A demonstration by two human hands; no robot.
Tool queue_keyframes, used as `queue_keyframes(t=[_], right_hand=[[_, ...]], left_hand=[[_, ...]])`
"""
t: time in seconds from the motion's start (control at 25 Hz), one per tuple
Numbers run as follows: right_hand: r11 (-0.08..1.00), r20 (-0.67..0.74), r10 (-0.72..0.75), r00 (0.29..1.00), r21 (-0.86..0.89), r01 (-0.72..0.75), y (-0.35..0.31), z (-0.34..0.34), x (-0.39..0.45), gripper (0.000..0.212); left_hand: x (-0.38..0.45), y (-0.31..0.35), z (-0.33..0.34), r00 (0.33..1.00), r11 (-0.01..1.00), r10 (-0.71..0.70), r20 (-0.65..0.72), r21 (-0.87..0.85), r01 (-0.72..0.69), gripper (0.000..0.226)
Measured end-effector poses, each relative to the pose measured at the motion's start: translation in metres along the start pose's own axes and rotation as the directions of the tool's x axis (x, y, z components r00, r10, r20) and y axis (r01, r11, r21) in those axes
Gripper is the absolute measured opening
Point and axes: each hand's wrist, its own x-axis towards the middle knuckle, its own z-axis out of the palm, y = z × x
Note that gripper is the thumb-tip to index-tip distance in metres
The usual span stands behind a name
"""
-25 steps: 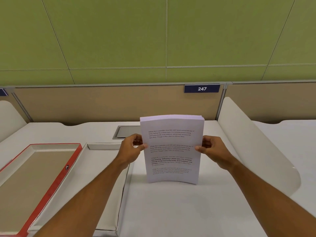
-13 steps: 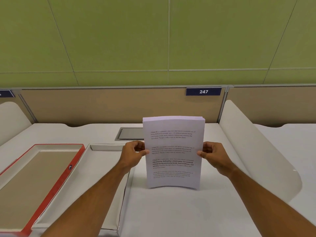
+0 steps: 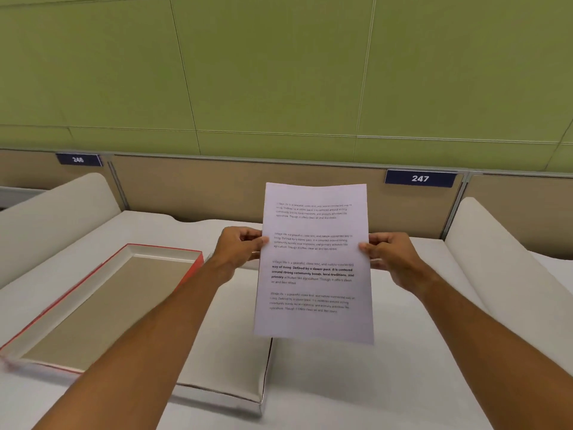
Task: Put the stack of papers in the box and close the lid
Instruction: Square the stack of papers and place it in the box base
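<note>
A stack of white printed papers is held upright in the air, its printed face toward me. My left hand grips its left edge and my right hand grips its right edge. The bottom edge of the stack hangs above the desk, over the right side of the white box tray, which is largely hidden by my left forearm. The red-edged lid lies open and flat to the left of the tray, inner side up.
White curved dividers stand at the left and right of the white desk. A tan partition with number plates 246 and 247 runs along the back under a green wall.
The paper stack has been lifted off the desk, where it stood on its bottom edge, and carried left toward the box. The view has turned left, showing more of the lid.
</note>
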Motion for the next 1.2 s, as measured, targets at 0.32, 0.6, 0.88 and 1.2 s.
queue_keyframes(t=[0.32,0.6,0.88,1.2], right_hand=[[0.956,-0.073,0.292,0.954,-0.022,-0.294,0.021,0.135,0.024,0.016],[0.876,-0.181,0.465,0.867,-0.051,-0.481,0.061,0.216,0.032,0.009],[0.821,-0.303,0.51,0.805,-0.107,-0.56,0.083,0.244,0.038,0.008],[0.778,-0.367,0.491,0.79,-0.224,-0.587,0.098,0.262,0.045,0.011]], left_hand=[[0.043,-0.05,-0.116,0.961,0.961,-0.275,0.042,0.045,0.273,0.021],[0.077,-0.109,-0.17,0.904,0.908,-0.417,0.1,0.102,0.407,0.022],[0.094,-0.136,-0.171,0.867,0.852,-0.495,0.056,0.228,0.472,0.019],[0.093,-0.142,-0.156,0.887,0.72,-0.46,-0.047,0.565,0.403,0.036]])
